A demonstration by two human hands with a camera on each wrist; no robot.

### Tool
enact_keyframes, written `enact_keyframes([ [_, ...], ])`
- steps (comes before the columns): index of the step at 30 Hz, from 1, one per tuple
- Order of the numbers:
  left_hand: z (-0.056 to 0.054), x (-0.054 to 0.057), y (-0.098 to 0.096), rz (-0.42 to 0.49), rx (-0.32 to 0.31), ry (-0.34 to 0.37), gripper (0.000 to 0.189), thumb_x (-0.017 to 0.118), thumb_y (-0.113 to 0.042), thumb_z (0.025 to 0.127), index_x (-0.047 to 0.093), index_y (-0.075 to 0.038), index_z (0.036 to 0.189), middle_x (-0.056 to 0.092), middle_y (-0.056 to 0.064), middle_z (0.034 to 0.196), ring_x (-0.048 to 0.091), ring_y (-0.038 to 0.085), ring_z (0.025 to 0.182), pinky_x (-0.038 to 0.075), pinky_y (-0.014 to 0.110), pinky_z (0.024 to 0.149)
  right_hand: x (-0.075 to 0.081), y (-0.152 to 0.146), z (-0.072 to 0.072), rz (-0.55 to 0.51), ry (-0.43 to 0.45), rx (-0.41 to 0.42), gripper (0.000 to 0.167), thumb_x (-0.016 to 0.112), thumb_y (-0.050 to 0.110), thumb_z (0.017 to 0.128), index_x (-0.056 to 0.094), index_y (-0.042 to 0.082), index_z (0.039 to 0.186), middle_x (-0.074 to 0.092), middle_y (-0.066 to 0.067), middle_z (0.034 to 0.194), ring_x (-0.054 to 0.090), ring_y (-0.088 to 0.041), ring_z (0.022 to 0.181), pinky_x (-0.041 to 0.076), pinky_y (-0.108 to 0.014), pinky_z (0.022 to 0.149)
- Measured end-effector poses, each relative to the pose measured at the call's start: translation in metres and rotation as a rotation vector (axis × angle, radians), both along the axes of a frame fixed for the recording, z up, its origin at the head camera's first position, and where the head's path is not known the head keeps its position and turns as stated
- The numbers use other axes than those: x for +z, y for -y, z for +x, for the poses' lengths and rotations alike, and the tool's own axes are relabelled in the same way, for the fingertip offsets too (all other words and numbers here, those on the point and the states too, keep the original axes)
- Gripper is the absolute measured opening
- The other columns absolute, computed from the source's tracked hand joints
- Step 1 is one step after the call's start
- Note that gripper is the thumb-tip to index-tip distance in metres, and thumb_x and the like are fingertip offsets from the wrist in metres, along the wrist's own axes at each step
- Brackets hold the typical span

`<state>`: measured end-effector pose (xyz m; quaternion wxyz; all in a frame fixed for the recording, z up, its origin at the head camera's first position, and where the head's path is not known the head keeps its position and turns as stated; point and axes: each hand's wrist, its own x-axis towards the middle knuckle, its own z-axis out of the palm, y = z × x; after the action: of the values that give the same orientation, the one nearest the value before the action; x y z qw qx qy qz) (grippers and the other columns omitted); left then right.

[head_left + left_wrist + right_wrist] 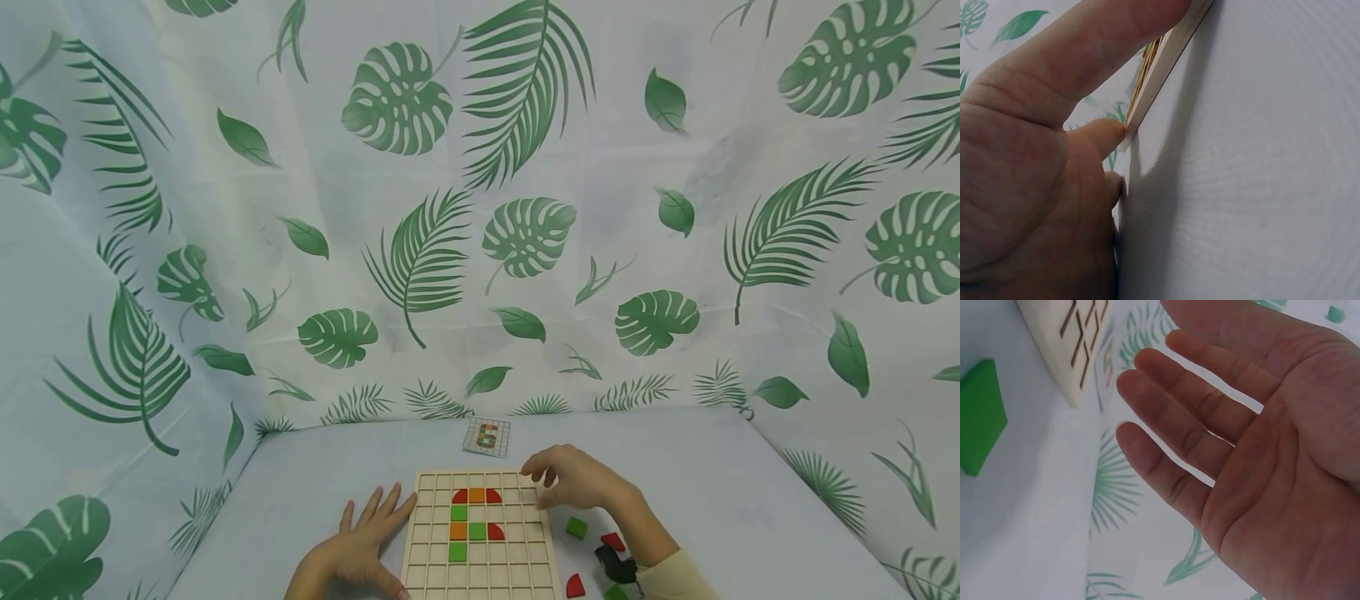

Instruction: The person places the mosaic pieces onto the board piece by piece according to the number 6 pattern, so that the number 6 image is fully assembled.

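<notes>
A wooden grid board lies in front of me. Red quarter-round tiles, orange square tiles and green square tiles sit in its upper left and middle cells. My left hand is spread at the board's left side, fingertips and thumb right at the edge; the left wrist view shows the wooden edge beside the thumb. Above the board's upper right corner hovers my right hand, fingers loosely bent. In the right wrist view, the palm faces the camera and holds nothing.
A small card with a coloured grid figure lies behind the board. Right of the board are a loose green tile, red tiles and another green tile. A black device is at my right wrist. Leaf-patterned cloth surrounds the table.
</notes>
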<state>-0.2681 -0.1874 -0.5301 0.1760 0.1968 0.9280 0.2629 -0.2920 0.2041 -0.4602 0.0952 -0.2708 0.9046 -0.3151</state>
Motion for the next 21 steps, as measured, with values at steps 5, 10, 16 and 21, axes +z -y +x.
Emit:
enact_keyframes([
  [5,-0.001,-0.001,0.000,-0.004,-0.001,0.002,0.138,0.096,-0.060,0.055,0.025,-0.024,0.166,0.006,0.019,0.175,-0.006,0.051,0.159,-0.013,0.084,0.112,0.000,-0.009,0.000,-0.005,0.039,-0.030,0.041,0.086,0.005,0.082,0.074,0.004,0.121,0.074,-0.012,0.112,0.067,-0.029,0.097,0.058,-0.037,0.074],
  [10,-0.003,-0.004,0.000,-0.014,0.005,0.005,0.139,0.095,-0.065,0.052,0.025,-0.026,0.166,0.006,0.018,0.176,-0.006,0.050,0.160,-0.013,0.084,0.112,-0.003,-0.018,-0.002,0.001,0.054,-0.028,0.041,0.088,0.006,0.080,0.075,0.006,0.119,0.073,-0.009,0.110,0.068,-0.027,0.095,0.058,-0.036,0.073],
  [16,-0.003,-0.005,0.001,-0.006,-0.002,0.009,0.140,0.096,-0.064,0.053,0.024,-0.025,0.167,0.006,0.018,0.176,-0.007,0.050,0.160,-0.014,0.084,0.112,-0.003,-0.024,-0.004,0.007,0.084,-0.022,0.041,0.088,0.004,0.079,0.076,0.005,0.118,0.073,-0.008,0.109,0.067,-0.027,0.096,0.058,-0.040,0.073],
  [21,-0.002,-0.004,0.001,-0.008,-0.006,0.007,0.140,0.095,-0.064,0.054,0.024,-0.025,0.167,0.006,0.018,0.176,-0.006,0.050,0.160,-0.013,0.083,0.112,-0.005,-0.027,-0.004,0.041,0.103,-0.026,0.039,0.089,0.003,0.076,0.077,0.006,0.113,0.073,-0.006,0.102,0.067,-0.020,0.087,0.057,-0.036,0.069],
])
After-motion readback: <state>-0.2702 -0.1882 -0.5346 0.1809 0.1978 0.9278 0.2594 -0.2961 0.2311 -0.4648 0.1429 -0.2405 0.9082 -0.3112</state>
